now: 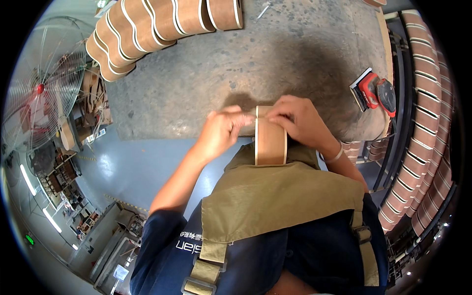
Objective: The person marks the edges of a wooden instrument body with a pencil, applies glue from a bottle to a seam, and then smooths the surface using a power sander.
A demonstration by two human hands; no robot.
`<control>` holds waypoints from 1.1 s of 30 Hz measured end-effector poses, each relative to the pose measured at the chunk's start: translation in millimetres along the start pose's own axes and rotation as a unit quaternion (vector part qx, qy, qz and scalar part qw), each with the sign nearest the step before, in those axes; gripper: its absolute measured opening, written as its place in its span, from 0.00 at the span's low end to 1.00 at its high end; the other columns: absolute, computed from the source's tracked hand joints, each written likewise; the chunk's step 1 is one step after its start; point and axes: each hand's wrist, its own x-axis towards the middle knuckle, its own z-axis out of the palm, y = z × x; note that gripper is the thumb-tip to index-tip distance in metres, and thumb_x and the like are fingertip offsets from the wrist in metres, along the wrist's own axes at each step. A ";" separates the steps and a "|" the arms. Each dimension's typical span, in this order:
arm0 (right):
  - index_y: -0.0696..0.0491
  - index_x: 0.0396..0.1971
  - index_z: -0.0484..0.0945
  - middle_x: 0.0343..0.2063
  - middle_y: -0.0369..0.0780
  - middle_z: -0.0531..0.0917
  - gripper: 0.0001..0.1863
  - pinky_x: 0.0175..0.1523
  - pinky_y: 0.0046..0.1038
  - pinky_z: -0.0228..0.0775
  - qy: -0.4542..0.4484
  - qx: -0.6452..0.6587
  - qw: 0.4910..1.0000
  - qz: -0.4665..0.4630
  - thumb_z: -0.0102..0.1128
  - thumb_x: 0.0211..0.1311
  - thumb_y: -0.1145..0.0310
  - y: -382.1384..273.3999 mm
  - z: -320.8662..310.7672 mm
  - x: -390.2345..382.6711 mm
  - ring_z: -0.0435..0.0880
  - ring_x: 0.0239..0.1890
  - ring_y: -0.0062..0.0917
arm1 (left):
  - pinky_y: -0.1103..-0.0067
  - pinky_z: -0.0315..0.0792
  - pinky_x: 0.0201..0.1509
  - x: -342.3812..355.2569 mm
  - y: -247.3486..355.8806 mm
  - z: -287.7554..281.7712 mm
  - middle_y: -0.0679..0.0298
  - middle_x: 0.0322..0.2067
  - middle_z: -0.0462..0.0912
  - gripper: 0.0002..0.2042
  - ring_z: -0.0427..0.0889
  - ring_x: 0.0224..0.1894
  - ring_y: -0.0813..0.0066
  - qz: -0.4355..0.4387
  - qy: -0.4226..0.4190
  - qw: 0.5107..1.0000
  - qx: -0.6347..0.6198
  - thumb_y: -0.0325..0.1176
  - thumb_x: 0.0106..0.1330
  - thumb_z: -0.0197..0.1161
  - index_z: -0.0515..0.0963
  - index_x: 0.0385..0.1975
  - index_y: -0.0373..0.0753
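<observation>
Far L, a wire-cage fan (41,89) w/ red hub is standing beside the gray workbench (196,83); next, a row of wavy bent-wood instrument sides (162,22) is lying at the bench's far L. Mid-view, the L hand (221,129) is meeting the L edge of a single curved wooden instrument side (270,145), thumb & fingers bunching together there; blurry, so can't tell if they're pinching it. That side is sitting btwn both hands, most of it showing below the fingertips, a short bit of its far end poking out past them over the bench, near end dropping to the olive apron (280,196) at the person's body. It's looking lt reddish-brown, fine-grained & smooth, bowing up in the middle, w/ cream binding running along both long edges. The R hand (300,118) is arching over its far R part, fingers curling, tips close to the L hand's; can't tell if it's clamping. Further R, a red-&-black power sander (372,91) is lying on the bench, pad facing L; far R, long stacks of brown, pale-edged sides (424,98) are lining dark rails.
</observation>
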 end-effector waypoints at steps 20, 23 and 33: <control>0.49 0.40 0.91 0.36 0.42 0.85 0.12 0.45 0.36 0.78 0.035 -0.119 0.972 -0.201 0.66 0.58 0.76 -39.3 26.0 -81.5 0.82 0.40 0.37 | 0.70 0.80 0.35 -78.8 24.1 25.4 0.57 0.27 0.85 0.08 0.86 0.30 0.59 0.138 0.103 0.985 0.005 0.18 0.59 0.71 0.88 0.35 0.37; 0.49 0.39 0.91 0.35 0.41 0.84 0.11 0.45 0.37 0.78 0.031 -0.144 0.966 -0.213 0.66 0.58 0.75 -34.6 27.1 -87.4 0.82 0.40 0.37 | 0.69 0.77 0.33 -83.9 24.0 31.2 0.58 0.26 0.83 0.06 0.83 0.28 0.59 0.142 0.106 0.984 -0.006 0.19 0.61 0.72 0.89 0.36 0.37; 0.58 0.42 0.90 0.30 0.46 0.88 0.10 0.42 0.36 0.80 0.138 -0.069 0.988 0.010 0.61 0.67 0.76 47.1 -5.9 8.5 0.87 0.32 0.42 | 0.75 0.78 0.37 83.2 -17.1 20.8 0.62 0.27 0.87 0.02 0.83 0.30 0.77 -0.029 -0.012 0.998 -0.052 0.22 0.65 0.72 0.90 0.34 0.34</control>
